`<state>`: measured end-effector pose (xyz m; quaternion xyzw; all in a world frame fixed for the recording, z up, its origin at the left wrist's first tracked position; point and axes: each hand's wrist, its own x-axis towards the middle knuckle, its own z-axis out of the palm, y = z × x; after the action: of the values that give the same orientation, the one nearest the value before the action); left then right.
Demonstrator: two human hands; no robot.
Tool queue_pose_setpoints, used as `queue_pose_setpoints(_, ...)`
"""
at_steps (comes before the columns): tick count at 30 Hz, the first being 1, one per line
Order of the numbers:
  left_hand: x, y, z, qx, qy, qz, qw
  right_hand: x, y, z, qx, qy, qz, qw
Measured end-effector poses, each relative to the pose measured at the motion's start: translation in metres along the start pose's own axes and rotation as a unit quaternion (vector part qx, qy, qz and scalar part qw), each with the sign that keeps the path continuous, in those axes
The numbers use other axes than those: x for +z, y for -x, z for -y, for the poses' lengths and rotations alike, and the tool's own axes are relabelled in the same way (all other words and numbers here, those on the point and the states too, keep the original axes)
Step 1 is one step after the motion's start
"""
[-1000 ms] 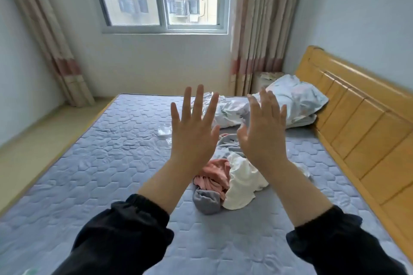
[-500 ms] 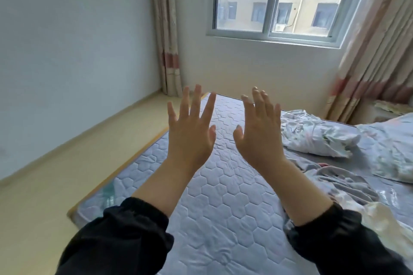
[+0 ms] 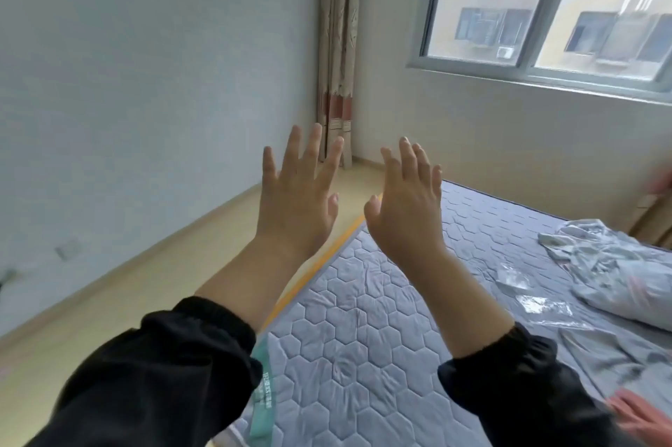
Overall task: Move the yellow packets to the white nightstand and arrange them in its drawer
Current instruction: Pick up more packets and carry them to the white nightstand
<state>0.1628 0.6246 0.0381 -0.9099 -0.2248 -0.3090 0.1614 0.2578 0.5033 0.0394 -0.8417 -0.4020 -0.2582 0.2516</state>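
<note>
- Neither the yellow packets nor the white nightstand appeared in the head view, so their position could not be determined.
- The left hand [image 3: 296,199] and the right hand [image 3: 407,206] were raised side by side and apart. Their backs faced the camera, the fingers were straight and spread, and neither held anything.
- Below the hands ran the near edge of a quilted grey mattress [image 3: 363,337], with the pale floor [image 3: 145,294] to its left.
- Crumpled bedding [image 3: 618,272] and clear plastic wrappers [image 3: 542,303] lay on the mattress at the right.
- A curtain [image 3: 336,46] hung in the far corner, beside a window [image 3: 545,10].
- Judged step in hand: locating the packets. Recommended procedure: sight both the packets and the nightstand before reaching, keep both hands free, check the bedding folds, and do not mistake the clear wrappers for packets.
</note>
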Motion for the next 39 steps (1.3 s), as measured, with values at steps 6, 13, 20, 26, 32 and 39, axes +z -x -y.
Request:
queue_pose_setpoints(6, 0.050, -0.008, 0.128, 0.012, 0.005, -0.012, 1.000, 0.090, -0.048, 0.100, -0.010, 0.013, -0.011, 1.000)
queue_pose_setpoints(13, 0.100, -0.031, 0.289, 0.061, 0.048, 0.023, 0.997, 0.185, -0.109, 0.230, 0.025, 0.045, -0.023, 0.998)
queue_pose_setpoints(20, 0.158, -0.088, 0.391, 0.107, 0.082, 0.023, 0.991, 0.256, -0.173, 0.290, 0.064, 0.095, -0.011, 0.993)
queue_pose_setpoints(26, 0.243, -0.141, 0.453, 0.133, 0.102, 0.040, 0.985, 0.341, -0.241, 0.306, 0.074, 0.129, -0.003, 0.989)
queue_pose_setpoints(32, 0.350, -0.247, 0.506, 0.165, 0.103, 0.015, 0.981, 0.451, -0.344, 0.297, 0.088, 0.129, -0.019, 0.988)
queue_pose_setpoints(39, 0.479, -0.382, 0.549, 0.165, 0.120, 0.019, 0.979, 0.553, -0.486, 0.257, 0.109, 0.133, -0.014, 0.985)
